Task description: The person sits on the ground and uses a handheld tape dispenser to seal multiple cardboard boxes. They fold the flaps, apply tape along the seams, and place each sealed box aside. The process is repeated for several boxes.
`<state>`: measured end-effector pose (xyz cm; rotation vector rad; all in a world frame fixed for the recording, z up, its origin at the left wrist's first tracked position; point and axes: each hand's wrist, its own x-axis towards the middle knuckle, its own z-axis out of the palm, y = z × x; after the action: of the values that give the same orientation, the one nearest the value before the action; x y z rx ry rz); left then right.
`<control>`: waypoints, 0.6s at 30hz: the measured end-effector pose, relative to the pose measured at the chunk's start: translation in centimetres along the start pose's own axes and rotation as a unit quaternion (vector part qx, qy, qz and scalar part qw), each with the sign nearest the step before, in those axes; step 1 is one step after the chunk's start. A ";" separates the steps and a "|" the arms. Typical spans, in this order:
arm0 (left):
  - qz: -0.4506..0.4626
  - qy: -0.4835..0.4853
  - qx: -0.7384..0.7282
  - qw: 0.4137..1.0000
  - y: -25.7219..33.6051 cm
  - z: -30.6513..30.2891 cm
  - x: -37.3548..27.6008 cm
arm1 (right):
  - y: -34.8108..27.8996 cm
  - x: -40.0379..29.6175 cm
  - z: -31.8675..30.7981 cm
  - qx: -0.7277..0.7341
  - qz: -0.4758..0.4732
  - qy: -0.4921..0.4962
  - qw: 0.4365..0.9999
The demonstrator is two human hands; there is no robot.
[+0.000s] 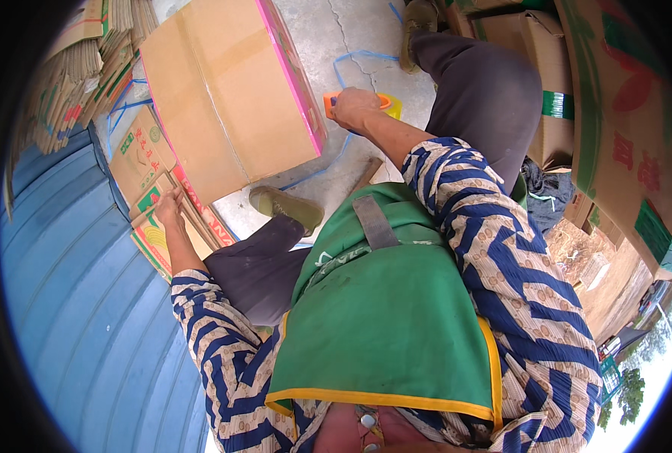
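Note:
My right hand (357,109) grips an orange tape dispenser (329,103) with a yellow roll of tape (395,106), just right of a large cardboard box (222,85). The box has pink edging, and a strip of tape crosses the face turned to me. At the left, my left hand (169,205) rests on the edges of folded flat cardboard cartons (157,240) printed in green, red and yellow. Whether its fingers pinch a sheet cannot be told.
Stacked flattened cardboard (75,79) stands at the upper left beside a blue corrugated metal shutter (81,226). Blue strapping (364,54) lies loose on the cracked concrete floor (313,28). Large cartons (613,113) with green tape stand at the right, near dark cloth (545,195).

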<state>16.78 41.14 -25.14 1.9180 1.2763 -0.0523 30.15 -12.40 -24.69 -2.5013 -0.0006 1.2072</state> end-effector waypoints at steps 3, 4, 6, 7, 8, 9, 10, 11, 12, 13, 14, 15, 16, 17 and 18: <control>-0.038 -0.013 -0.099 0.994 3.5 0.8 -3.7 | 0.0 1.0 0.9 0.184 0.038 0.158 0.970; -0.044 -0.076 -0.167 0.982 4.8 1.9 -5.1 | -0.3 1.0 1.5 0.202 0.006 0.170 0.965; 0.012 -0.154 -0.176 0.972 6.8 4.5 -7.6 | -2.0 0.7 3.6 0.222 0.004 0.174 0.959; 0.004 -0.129 -0.126 0.984 7.2 6.2 -8.7 | -2.8 0.7 4.8 0.239 -0.009 0.167 0.956; 0.007 -0.135 -0.072 0.988 7.6 7.3 -9.5 | -3.1 0.6 5.8 0.271 0.005 0.171 0.947; -0.014 -0.141 -0.102 0.985 7.6 7.6 -9.5 | -3.2 1.2 6.7 0.256 0.020 0.157 0.954; -0.025 -0.173 -0.127 0.976 7.2 7.9 -9.7 | -2.7 1.6 7.4 0.249 0.017 0.161 0.955; -0.024 -0.193 -0.161 0.967 6.7 7.8 -9.3 | -2.3 2.0 8.1 0.217 0.011 0.131 0.967; -0.029 -0.200 -0.145 0.969 6.2 7.2 -8.7 | -1.8 2.4 8.7 0.186 0.019 0.117 0.975; -0.029 -0.195 -0.139 0.971 5.3 6.6 -8.2 | -1.2 3.0 8.8 0.191 -0.014 0.114 0.975; -0.038 -0.235 -0.126 0.963 4.7 6.0 -7.5 | -0.7 3.4 8.6 0.191 -0.031 0.108 0.975; 0.008 -0.147 -0.065 0.987 4.4 5.1 -7.2 | -0.1 3.5 8.0 0.183 -0.029 0.087 0.979; 0.042 -0.103 0.001 0.994 4.7 4.0 -6.6 | 0.0 3.5 7.1 0.194 -0.043 0.108 0.974; 0.040 -0.042 0.078 0.995 5.1 3.6 -7.0 | 0.3 2.9 5.7 0.235 -0.010 0.119 0.965; 0.056 -0.013 0.066 0.996 6.1 3.3 -7.4 | 0.5 2.0 4.1 0.252 -0.025 0.161 0.954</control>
<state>19.22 32.54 -20.44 2.0920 1.1713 -0.1060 28.19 -11.21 -28.71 -2.1888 0.2899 0.6573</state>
